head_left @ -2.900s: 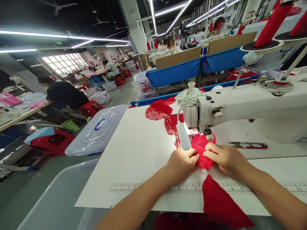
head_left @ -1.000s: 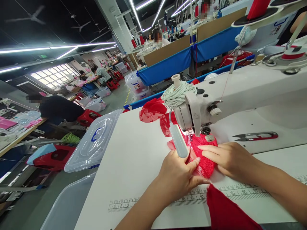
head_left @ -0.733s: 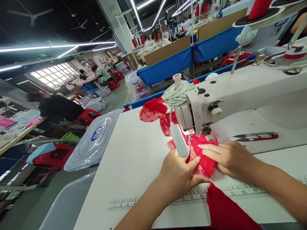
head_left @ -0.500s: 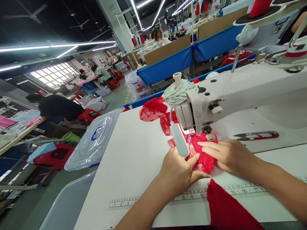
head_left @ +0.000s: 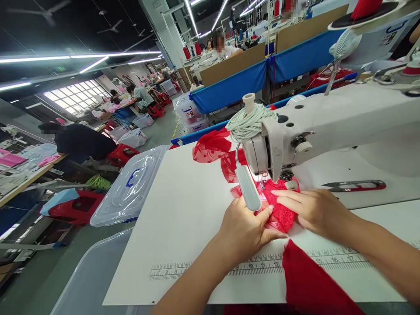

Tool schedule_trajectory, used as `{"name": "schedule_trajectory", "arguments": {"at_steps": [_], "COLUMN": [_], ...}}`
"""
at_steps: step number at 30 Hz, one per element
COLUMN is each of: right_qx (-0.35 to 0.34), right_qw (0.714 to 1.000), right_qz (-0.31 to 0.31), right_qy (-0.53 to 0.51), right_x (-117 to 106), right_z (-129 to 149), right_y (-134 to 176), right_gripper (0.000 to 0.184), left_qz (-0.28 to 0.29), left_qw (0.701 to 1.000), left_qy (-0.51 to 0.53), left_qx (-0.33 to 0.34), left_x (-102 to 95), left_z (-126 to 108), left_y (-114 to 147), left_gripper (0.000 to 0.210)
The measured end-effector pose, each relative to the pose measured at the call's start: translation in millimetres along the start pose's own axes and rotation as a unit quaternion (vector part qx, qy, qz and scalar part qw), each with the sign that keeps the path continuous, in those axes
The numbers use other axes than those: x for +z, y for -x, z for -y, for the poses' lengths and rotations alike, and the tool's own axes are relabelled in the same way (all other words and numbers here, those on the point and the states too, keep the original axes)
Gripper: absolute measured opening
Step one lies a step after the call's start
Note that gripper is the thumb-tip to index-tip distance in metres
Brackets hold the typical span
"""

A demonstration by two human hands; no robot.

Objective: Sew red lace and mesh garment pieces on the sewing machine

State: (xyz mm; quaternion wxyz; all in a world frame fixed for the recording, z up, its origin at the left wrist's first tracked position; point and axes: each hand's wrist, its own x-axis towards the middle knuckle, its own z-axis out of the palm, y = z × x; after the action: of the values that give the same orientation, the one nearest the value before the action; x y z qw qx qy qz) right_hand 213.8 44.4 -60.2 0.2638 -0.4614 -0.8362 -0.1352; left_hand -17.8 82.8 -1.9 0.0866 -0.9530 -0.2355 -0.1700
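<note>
Under the needle of a white sewing machine (head_left: 344,127) lies a piece of red lace fabric (head_left: 284,216) with a sheer red part. My left hand (head_left: 244,229) holds its left and near side, thumb and a finger at the edge; a small lamp (head_left: 248,186) covers some of its fingers. From the right, my right hand (head_left: 316,212) has its fingers on top of the lace, close together, with its thumb hidden. Sheer red fabric (head_left: 213,146) trails behind the needle. A plain red cloth (head_left: 311,280) hangs over the table's near edge, just below the lace.
Thread snips (head_left: 357,186) rest on the machine bed at right. A printed ruler (head_left: 173,270) runs along the white table (head_left: 177,210). Lidded clear plastic boxes (head_left: 129,186) stand at left. A coil of pale cord (head_left: 251,123) sits atop the machine head. People work at other tables behind.
The view has shifted slightly, so the scene sits a little differently in the picture. Both hands keep nearly the same place on the red lace fabric.
</note>
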Motion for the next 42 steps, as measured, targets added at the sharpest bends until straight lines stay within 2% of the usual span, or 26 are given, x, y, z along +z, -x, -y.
{"name": "schedule_trajectory", "arguments": {"at_steps": [6, 9, 13, 16, 21, 32, 42], "right_qx": [0.012, -0.025, -0.058, -0.046, -0.033, -0.013, -0.02], "right_qw": [1.0, 1.0, 0.998, 0.998, 0.999, 1.0, 0.999], "right_qz": [0.01, 0.01, -0.024, -0.016, -0.017, -0.016, -0.028], "right_qy": [0.003, -0.005, -0.031, -0.031, -0.032, -0.017, 0.011], "right_x": [-4, -13, -21, -22, -21, -18, -19], "right_z": [-1, 1, 7, 10, 8, 7, 5], "right_y": [-4, -11, -16, -17, -16, -14, -18], "right_gripper": [0.054, 0.055, 0.032, 0.027, 0.028, 0.035, 0.039], "left_qz": [-0.028, -0.018, -0.025, -0.052, -0.047, -0.055, -0.024], "left_qw": [1.0, 1.0, 0.999, 0.998, 0.998, 0.998, 0.999], "left_qy": [0.003, -0.013, -0.018, -0.018, -0.021, -0.018, -0.037], "left_qx": [0.003, 0.007, 0.024, 0.032, 0.028, 0.019, 0.012], "left_x": [7.5, 7.9, 5.3, 7.4, 13.0, 9.1, 13.6], "left_z": [4, 4, -1, -5, -8, -11, -8], "left_y": [4, 3, -1, -2, 2, 1, 5], "left_gripper": [0.067, 0.07, 0.075, 0.078, 0.083, 0.079, 0.079]}}
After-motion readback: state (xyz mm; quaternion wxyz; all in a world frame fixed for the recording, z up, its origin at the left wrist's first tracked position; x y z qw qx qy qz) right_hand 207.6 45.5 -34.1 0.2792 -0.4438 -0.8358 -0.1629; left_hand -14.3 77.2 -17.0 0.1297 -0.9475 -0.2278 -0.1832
